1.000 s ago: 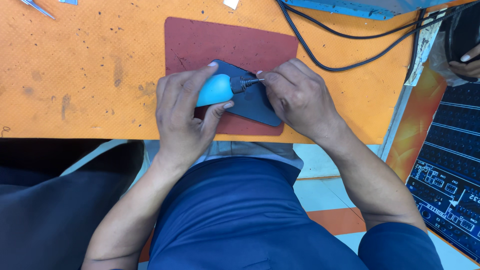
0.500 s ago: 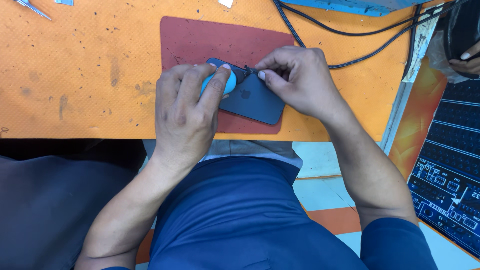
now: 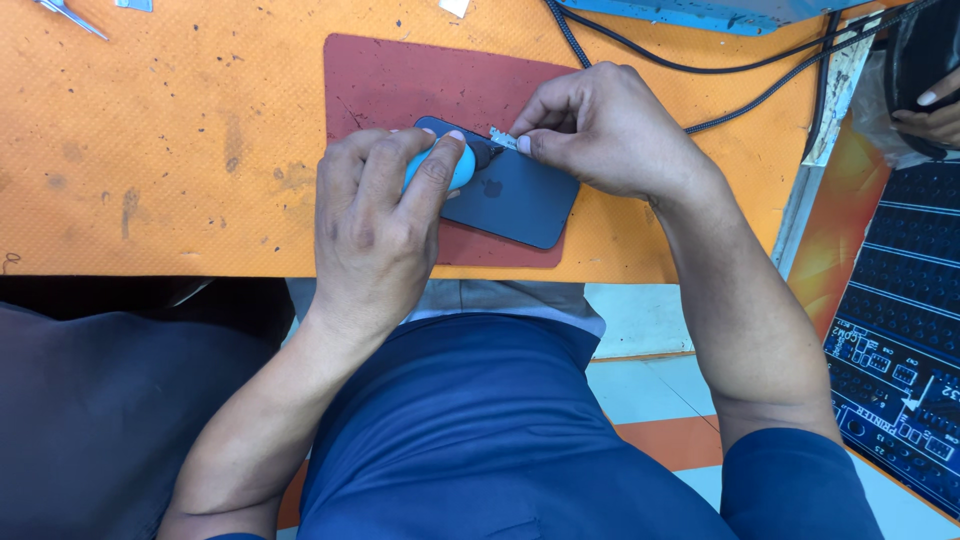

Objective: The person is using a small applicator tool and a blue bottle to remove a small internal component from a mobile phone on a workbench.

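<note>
A dark blue phone (image 3: 520, 198) lies back-up on a dark red mat (image 3: 420, 80) at the near edge of the orange table (image 3: 160, 150). My left hand (image 3: 375, 225) is wrapped around a light blue rounded tool (image 3: 455, 168) and presses it onto the phone's upper left part. My right hand (image 3: 600, 130) pinches a small thin silvery piece (image 3: 503, 139) between thumb and forefinger, its tip at the phone's top edge right beside the blue tool. What lies under my left palm is hidden.
Black cables (image 3: 720, 70) run across the table's far right. A blue flat object (image 3: 700, 12) lies at the top edge. Metal tweezers (image 3: 65, 15) sit at the far left. Another person's hand (image 3: 935, 115) is at the right edge above a dark circuit board (image 3: 900, 350).
Both hands and the phone have shifted slightly up the mat. My left hand has closed more fully over the blue tool, and my right hand's silvery piece stays at the phone's top edge.
</note>
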